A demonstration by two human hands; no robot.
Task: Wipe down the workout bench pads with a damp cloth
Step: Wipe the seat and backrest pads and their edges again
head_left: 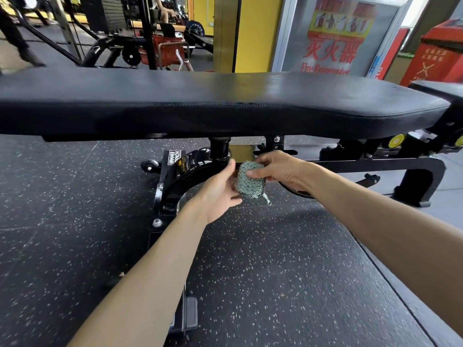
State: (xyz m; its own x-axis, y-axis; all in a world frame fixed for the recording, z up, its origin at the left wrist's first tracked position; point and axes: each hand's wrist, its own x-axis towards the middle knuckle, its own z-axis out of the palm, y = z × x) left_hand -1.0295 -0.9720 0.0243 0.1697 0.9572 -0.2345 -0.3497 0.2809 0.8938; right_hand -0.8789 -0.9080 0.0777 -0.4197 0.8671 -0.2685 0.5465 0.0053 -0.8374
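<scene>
A long black bench pad (200, 101) stretches across the view, with a second, shorter pad (441, 87) at its right end. Below its near edge, both hands meet around a bunched green-and-black patterned cloth (248, 182). My right hand (283, 170) pinches the cloth's top with thumb and fingers. My left hand (220, 189) cups the cloth from the left, with its fingers loosely bent against it. A small tail of cloth hangs down at the lower right.
The bench's black steel frame (185, 171) with small wheels and a right foot (423, 181) stands on speckled rubber floor (275, 271). Behind are a red basket (162, 50), gym machines, a fire extinguisher poster (335, 36) and a red cabinet (441, 53).
</scene>
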